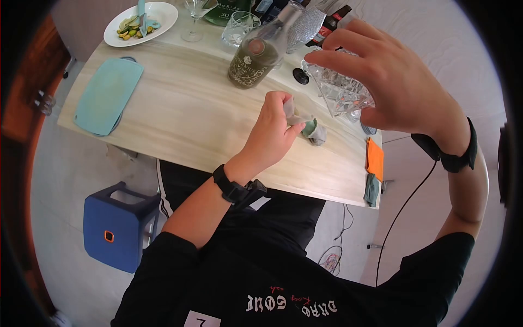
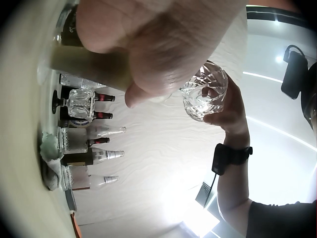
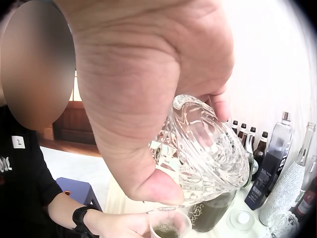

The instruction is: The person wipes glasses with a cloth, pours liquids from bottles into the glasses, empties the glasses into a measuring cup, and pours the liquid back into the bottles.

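My right hand [image 1: 400, 76] grips a clear cut-glass tumbler [image 1: 340, 90] above the right part of the table. In the right wrist view the tumbler [image 3: 203, 153] is tilted, with the thumb along its side. My left hand [image 1: 267, 131] holds a small see-through cup [image 3: 171, 223] with greenish liquid, lower than the tumbler. In the left wrist view the cup [image 2: 89, 67] is blurred and partly covered by the hand. A crumpled green and grey cloth [image 1: 317, 136] lies just beside the left hand. Behind it stands a tall bottle of dark green liquid [image 1: 248, 65].
A plate [image 1: 170, 19] of sliced fruit with tongs and a teal cutting board [image 1: 109, 95] lie at the left. Along the back stand a stemmed glass [image 1: 193, 27], another tumbler [image 1: 237, 32] and several bottles. An orange cloth [image 1: 375, 158] lies at the right edge. A blue stool [image 1: 114, 229] stands below.
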A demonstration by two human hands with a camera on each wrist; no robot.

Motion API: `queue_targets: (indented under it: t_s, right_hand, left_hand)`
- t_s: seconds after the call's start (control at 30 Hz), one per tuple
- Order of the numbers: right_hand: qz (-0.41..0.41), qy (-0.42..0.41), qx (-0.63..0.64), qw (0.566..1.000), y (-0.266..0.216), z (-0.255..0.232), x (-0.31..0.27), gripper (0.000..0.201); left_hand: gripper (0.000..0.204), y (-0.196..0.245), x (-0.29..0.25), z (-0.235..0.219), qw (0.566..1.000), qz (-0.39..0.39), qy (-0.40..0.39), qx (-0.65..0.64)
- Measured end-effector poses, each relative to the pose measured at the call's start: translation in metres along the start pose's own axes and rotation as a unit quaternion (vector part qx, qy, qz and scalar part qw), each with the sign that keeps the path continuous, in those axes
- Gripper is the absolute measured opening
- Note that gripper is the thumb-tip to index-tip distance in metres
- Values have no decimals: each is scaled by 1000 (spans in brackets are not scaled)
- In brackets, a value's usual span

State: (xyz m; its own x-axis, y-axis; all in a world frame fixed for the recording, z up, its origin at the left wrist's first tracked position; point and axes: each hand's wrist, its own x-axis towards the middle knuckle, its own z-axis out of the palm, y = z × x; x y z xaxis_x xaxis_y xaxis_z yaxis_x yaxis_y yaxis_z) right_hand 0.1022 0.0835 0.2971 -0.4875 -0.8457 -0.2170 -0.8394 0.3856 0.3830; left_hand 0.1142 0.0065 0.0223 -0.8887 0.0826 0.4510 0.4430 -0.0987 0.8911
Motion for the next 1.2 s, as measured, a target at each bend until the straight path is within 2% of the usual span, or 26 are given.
queue_targets:
  t_s: [0.3,0.37,0.47,0.6,0.67,0.9,0.97,1.2]
  right_hand:
    - [-7,2,-9,1000,-2,1,-2,83]
    - [-6,4,-10,1000,-2,0,-2,83]
    - [3,0,-10,1000,-4,-4,-3,83]
    - [11,-8,-10,1000,-1,-6,-7,84]
    - [8,-3,-15,1000,0,-9,-7,83]
    - [3,12,-24,1000,-2,-4,-8,83]
    - [-2,11,-16,1000,-6,-2,-4,84]
    - [-2,-4,21,1000,-12,36,5,85]
  left_hand:
    - [54,-10,-6,-3,1000,6,-6,20]
    - [48,-11,-7,-4,998,19,-10,53]
    - [54,-13,-7,-5,999,13,-7,33]
    - [53,-12,-8,-8,1000,-11,-13,17]
    - [48,-11,-9,-9,998,5,-17,53]
    - [50,-9,-10,-13,998,-5,-3,56]
    - [50,-9,-11,-14,998,-42,-9,54]
    - [51,-4,-11,-14,997,-79,-16,15]
